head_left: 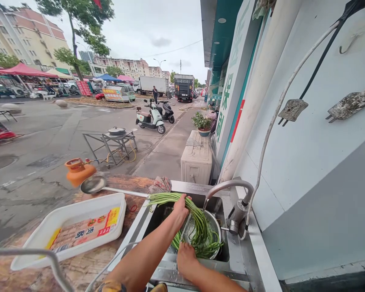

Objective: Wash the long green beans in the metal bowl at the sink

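Note:
A bundle of long green beans (200, 221) drapes from the sink's far left edge down into a round metal basin (216, 227). My left hand (180, 209) is closed around the upper part of the bundle, above the sink (158, 233). Lower down, my right hand (187, 255) has its fingers curled against the beans at the basin's near left side; its fingertips are partly hidden. Water runs from the curved faucet (228, 184) beside the beans. Some of the basin is covered by the beans and my left forearm.
Left of the sink, a white plastic tray (79, 207) holding a printed package rests on a brown surface. A long-handled ladle (115, 188) lies behind it, and a rag (160, 185) sits at the sink's back corner. An orange gas cylinder (79, 172) stands beyond.

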The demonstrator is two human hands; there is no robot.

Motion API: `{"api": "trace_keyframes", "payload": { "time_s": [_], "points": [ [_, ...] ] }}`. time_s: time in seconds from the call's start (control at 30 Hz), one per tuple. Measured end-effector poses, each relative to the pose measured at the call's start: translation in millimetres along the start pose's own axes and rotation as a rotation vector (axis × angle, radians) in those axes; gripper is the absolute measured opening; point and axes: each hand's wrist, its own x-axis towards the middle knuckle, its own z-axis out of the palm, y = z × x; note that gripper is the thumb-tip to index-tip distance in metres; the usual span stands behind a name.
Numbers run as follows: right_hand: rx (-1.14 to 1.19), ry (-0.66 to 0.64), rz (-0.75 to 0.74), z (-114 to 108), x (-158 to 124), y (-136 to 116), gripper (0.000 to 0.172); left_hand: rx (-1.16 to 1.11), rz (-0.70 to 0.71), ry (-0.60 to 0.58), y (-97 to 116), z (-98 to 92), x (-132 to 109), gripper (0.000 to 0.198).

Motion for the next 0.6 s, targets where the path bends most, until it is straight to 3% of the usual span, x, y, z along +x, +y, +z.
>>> {"api": "trace_keyframes", "payload": {
  "time_s": [0.13,0.27,0.4,0.6],
  "points": [
    [0.028,0.073,0.052,-26,-1,-14,0.039,-0.003,-0.046,-0.025,4,1.7,-2,0.012],
    [0.181,0.208,0.059,-84,-6,23,0.02,0.014,-0.082,-0.033,6,-4.1,-3,0.012],
    [0.425,0.342,0.054,-130,6,60,0.037,0.059,-0.131,-0.028,4,-8.2,-5,0.014],
    [0.771,0.139,-0.2,-133,32,65,0.048,0.134,-0.194,-0.036,-2,-10.8,-8,0.018]
  ]
}}
